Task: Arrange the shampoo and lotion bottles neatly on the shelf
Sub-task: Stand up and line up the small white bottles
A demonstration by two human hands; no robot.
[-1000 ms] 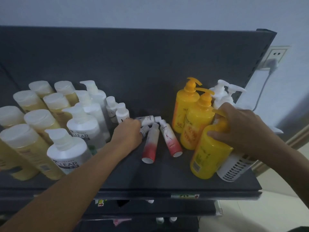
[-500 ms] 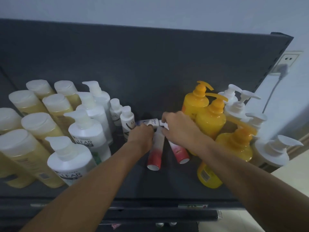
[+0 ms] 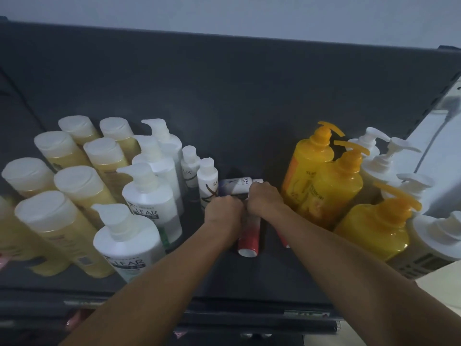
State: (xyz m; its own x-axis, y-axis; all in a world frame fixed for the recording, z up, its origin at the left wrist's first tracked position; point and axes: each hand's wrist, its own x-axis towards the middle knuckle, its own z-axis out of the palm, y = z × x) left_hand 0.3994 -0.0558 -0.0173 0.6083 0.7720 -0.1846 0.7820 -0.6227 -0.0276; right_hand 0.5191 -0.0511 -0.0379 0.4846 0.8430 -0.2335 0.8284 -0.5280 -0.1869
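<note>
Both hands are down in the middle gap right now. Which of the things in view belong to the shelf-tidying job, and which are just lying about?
Job:
- red-and-white bottle lying flat
- Dove bottle lying flat
- left hand, right hand, closed among them; exact grip unclear
- small Lux bottles
- yellow pump bottles
- Clear pump bottles

Lying about:
- wall cable

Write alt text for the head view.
Left hand and right hand meet over small red-and-white tubes lying on a dark shelf, between upright pale-yellow and white bottles and orange-yellow pump bottles.
</note>
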